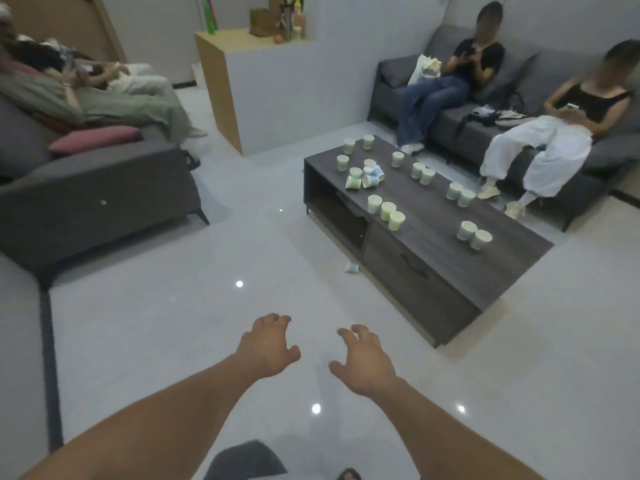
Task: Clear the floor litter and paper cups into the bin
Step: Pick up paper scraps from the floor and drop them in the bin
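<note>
Floor cup lies tipped on its side just right of frame ctr, close against the front of the coffee table. The other paper cups sit on the tabletop, ctr-right. Most are upright in pairs and threes, w/ a small heap of toppled ones toward the far end.

We judge them v. light, thin-walled and easy to crush, w/ the rim stiffer than the wall. Best hold is prob. a light pinch at the rim or a loose wrap round the body, no squeeze. We can't tell if the upright ones hold liquid, so lift level. Empties should nest into a stack.

Our left hand and right hand hover low-ctr over the floor tile. Fingers are spread and loosely curled, holding nothing, well apart from any cup.

No bin in view. Grey sofa sits upper right w/ two seated people; second sofa is at left.
</note>
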`<state>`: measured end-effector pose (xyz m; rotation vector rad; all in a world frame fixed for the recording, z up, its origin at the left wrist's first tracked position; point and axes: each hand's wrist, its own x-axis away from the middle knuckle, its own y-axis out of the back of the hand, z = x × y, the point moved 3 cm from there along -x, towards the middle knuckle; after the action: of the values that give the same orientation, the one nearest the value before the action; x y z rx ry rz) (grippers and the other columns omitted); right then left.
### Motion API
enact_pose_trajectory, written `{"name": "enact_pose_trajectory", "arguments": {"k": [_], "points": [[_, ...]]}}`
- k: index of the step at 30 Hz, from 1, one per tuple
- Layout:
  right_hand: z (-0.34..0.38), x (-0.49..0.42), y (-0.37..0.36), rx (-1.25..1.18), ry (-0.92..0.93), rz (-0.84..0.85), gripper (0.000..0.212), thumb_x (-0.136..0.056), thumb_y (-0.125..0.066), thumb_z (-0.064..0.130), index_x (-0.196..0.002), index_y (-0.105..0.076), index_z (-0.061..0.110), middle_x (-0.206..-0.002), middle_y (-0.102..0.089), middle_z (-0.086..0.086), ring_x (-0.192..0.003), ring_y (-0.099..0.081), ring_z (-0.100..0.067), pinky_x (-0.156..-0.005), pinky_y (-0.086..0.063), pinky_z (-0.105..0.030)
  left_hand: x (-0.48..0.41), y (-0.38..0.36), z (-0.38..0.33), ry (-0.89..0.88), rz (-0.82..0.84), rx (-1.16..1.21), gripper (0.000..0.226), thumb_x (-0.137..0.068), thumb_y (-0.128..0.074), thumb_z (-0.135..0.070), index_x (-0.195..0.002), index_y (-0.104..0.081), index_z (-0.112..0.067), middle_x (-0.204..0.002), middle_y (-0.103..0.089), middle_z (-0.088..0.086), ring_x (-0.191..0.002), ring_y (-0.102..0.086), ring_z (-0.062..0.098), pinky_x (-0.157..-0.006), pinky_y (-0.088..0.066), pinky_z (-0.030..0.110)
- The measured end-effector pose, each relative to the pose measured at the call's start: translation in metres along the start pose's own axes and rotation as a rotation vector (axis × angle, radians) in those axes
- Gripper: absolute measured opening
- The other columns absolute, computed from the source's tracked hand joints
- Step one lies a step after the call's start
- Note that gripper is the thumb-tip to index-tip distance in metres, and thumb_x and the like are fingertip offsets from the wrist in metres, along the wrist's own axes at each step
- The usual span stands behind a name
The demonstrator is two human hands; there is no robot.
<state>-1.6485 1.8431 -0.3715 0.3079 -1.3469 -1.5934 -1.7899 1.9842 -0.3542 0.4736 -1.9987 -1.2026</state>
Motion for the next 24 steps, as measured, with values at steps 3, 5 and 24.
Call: {"name": "enact_pose_trajectory", "arguments": {"k": [3,5,24], "points": [[0.009,-0.041,0.013,0.013,0.032,0.037,0.071,-0.089,-0.055,0.048,-0.151,-0.026,0.028,-0.156,-0.017,0.002,-0.141,-0.021,-0.021,-0.108,-0.037,-0.039,-0.025,0.008,0.009,0.049,0.015,0.036,0.071,-0.088,-0.05,-0.048,-0.148,-0.024,-0.022,-0.154,-0.023,0.002,-0.141,-0.021,0.023,-0.108,-0.033,0.04],[0.016,-0.075,0.021,0.031,0.053,0.052,0.071,-0.089,-0.055,0.049,-0.15,-0.026,0.029,-0.156,-0.016,0.003,-0.141,-0.021,-0.02,-0.107,-0.037,-0.038,-0.049,0.017,0.019,0.079,0.021,0.043,0.072,-0.088,-0.05,-0.049,-0.149,-0.023,-0.022,-0.154,-0.022,0.002,-0.141,-0.021,0.023,-0.108,-0.033,0.04],[0.117,-0.415,0.129,0.082,0.043,0.064,0.07,-0.089,-0.053,0.048,-0.151,-0.026,0.028,-0.158,-0.016,0.004,-0.141,-0.024,-0.023,-0.106,-0.036,-0.039,-0.363,0.204,0.129,0.103,0.013,0.061,0.073,-0.088,-0.05,-0.049,-0.149,-0.023,-0.022,-0.155,-0.022,0.002,-0.141,-0.02,0.023,-0.108,-0.032,0.04]]}}
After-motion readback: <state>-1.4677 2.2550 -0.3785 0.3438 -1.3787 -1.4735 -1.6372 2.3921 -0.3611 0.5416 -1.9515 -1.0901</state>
